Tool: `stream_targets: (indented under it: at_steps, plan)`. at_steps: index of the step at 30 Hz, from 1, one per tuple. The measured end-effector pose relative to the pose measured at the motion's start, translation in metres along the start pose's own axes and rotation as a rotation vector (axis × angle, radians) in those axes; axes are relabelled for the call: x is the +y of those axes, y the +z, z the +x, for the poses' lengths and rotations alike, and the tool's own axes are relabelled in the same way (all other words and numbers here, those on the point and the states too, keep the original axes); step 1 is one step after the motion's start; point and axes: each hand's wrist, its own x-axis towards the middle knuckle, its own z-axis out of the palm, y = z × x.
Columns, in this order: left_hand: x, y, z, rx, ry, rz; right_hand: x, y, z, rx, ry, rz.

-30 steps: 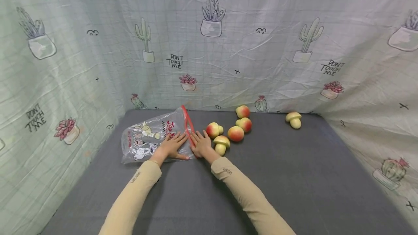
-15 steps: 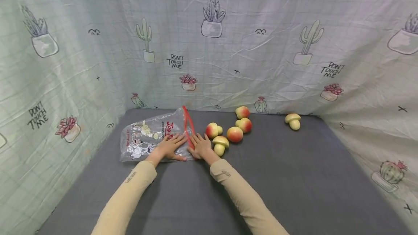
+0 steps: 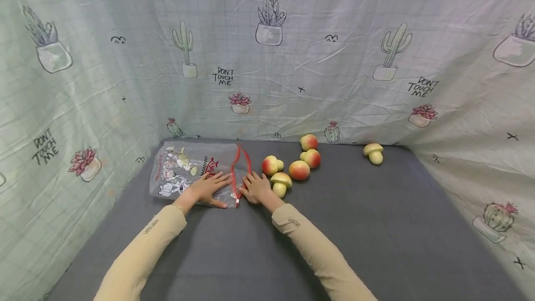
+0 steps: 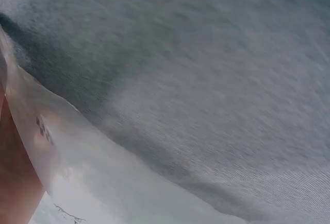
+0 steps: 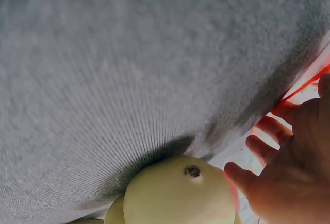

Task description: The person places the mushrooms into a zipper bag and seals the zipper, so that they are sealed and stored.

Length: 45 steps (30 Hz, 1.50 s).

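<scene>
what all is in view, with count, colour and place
table: one, dark grey, centre foreground
plastic bag: one, clear with red edging, table's left
clustered mushroom shapes: four, yellow and red, right of bag
round piece: one, red and yellow, among those
lone mushroom shape: one, yellow, table's back right
printed cloth: sheet count unclear, pale green-grey, around table
left hand: one, bare, on bag
right hand: one, bare, bag's right end
sleeves: two, cream, forearms

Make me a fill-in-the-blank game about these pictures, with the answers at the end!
1. The plastic bag has ____ strips at its opening.
2. The hand farther from the mushrooms is the person's ____ hand.
3. One mushroom lies apart from the others, off to the person's ____.
4. The patterned cloth says "Don't Touch ____".
Missing words: red; left; right; Me.
</scene>
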Motion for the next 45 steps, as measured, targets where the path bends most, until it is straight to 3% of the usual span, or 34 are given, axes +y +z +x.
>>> stream_targets:
  at_steps: [10,14,19,22,26,32,37,41,45]
  plan:
    - [0.000,-0.006,0.001,0.007,0.027,-0.019,0.002,0.001,-0.002,0.108,-0.055,0.006]
    - [0.006,-0.007,0.010,0.108,0.012,-0.011,0.003,0.004,0.001,0.142,-0.060,0.024]
    - [0.017,-0.003,0.019,0.247,-0.041,0.061,0.003,0.005,0.004,0.106,-0.049,-0.015]
    - [0.022,0.000,0.023,0.291,-0.063,0.119,0.003,0.005,0.005,0.074,-0.030,-0.056]
    - [0.023,0.005,0.027,0.319,-0.044,0.208,0.004,0.006,0.005,0.040,0.005,-0.093]
    - [0.021,0.007,0.026,0.343,0.055,0.351,0.006,0.004,0.006,-0.011,0.036,-0.086]
    - [0.017,0.005,0.025,0.309,0.170,0.349,0.005,0.004,0.005,-0.041,0.047,-0.071]
    - [0.018,0.003,0.021,0.329,0.265,0.343,0.005,0.006,0.005,-0.054,0.045,-0.073]
    - [0.021,0.003,0.019,0.334,0.307,0.319,0.004,0.008,0.004,-0.051,0.042,-0.073]
